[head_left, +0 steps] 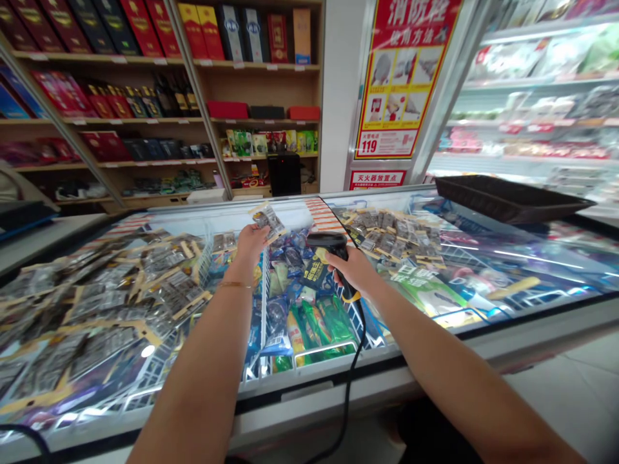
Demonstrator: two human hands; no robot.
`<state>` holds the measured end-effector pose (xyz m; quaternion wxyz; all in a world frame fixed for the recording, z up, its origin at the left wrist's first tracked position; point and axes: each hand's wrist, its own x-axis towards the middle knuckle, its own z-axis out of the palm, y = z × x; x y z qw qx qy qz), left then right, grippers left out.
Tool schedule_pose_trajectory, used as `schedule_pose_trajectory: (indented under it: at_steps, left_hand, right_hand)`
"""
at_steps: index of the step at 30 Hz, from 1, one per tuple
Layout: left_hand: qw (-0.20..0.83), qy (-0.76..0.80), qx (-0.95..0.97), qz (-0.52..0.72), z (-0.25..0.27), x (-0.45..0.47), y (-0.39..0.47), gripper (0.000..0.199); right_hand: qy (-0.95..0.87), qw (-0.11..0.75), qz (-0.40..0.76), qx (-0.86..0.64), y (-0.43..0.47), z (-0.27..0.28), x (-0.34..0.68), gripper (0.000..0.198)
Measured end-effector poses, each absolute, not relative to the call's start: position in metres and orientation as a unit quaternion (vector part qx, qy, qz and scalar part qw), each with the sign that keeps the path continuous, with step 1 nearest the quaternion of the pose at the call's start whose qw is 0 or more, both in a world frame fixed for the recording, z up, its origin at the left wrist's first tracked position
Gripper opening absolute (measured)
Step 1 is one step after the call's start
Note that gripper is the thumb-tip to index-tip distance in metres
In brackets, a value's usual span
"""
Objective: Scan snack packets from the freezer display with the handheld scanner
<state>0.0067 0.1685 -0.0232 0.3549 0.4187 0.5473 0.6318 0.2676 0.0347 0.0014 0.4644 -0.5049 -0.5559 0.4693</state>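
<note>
My left hand is closed on the edge of a small clear-and-tan packet, held up over the middle of the chest freezer. In my right hand is a black barcode scanner, its head turned toward the left and its cable hanging down over the freezer's front edge. Beneath both hands lie bagged frozen goods in a white wire basket, among them green packs and a dark blue one. Whether my finger presses the scanner's trigger is hidden.
Many similar packets cover the freezer's left side, and another pile lies at the right. A black tray rests on the right-hand glass. Behind stand wooden shelves of boxes, a red poster and a lit display fridge.
</note>
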Motion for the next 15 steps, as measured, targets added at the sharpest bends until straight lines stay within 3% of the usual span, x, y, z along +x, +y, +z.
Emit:
schedule_pose_trajectory:
  at_steps: [4,15]
  left_hand:
    - [0.442,0.504,0.417,0.614,-0.023,0.009,0.16,0.045]
    - [0.454,0.525,0.43,0.578,-0.017,0.016,0.149,0.041]
  right_hand:
    - [-0.569,0.466,0.45,-0.507,0.029,0.007,0.266,0.026]
    - [-0.599,0.436,0.441,-0.506,0.024,0.012,0.266,0.023]
